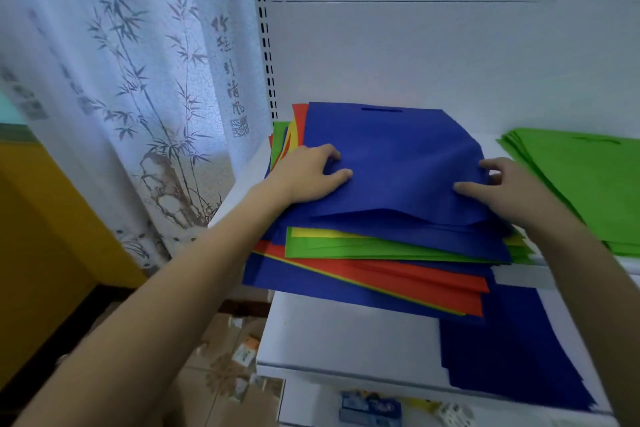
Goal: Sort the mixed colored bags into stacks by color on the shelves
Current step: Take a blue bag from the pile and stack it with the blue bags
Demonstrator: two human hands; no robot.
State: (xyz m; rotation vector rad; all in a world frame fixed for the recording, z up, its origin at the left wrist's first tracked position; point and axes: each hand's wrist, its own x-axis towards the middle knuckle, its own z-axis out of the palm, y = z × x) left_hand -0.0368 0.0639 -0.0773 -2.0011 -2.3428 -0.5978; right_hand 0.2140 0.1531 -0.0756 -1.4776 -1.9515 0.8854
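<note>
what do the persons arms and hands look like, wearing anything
Both forearms are bare to the frame edge, with no sleeves in view. The left hand and right hand carry no gloves, rings, watch or bracelets that show. Nails look short and unpainted.

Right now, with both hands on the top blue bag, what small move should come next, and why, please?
Probably lift the top blue bag off the mixed pile and lower it onto the blue stack on the shelf below: left hand and right hand already pinch it.

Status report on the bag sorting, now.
Both hands, left hand and right hand, on top blue bag of mixed pile. Green stack started right. Nothing blocking.
</note>
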